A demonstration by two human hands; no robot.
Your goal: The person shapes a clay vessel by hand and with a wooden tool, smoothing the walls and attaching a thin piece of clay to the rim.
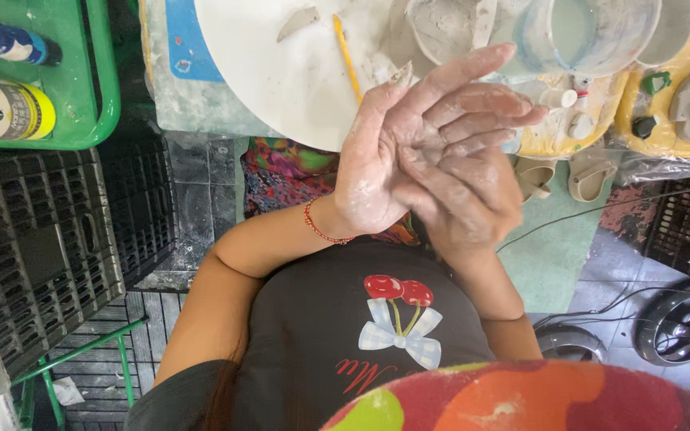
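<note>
My left hand (385,152), smeared with pale wet clay and with a red bead bracelet (317,227) at its wrist, is held up flat with the fingers pointing right. My right hand (469,195), also clay-covered, lies pressed across its palm. Whatever may be between the palms is hidden. Both hands hover over my lap, in front of a round white board (281,80). On that board lie a thin yellow stick tool (347,56) and a small grey clay scrap (297,22).
A grey clay bowl (449,28) and a pale tub of cloudy water (584,32) stand at the back. A green basket (89,120) with bottles and black crates (33,239) are at the left. Sandals (569,172), cables and a fan (680,319) lie on the floor at the right.
</note>
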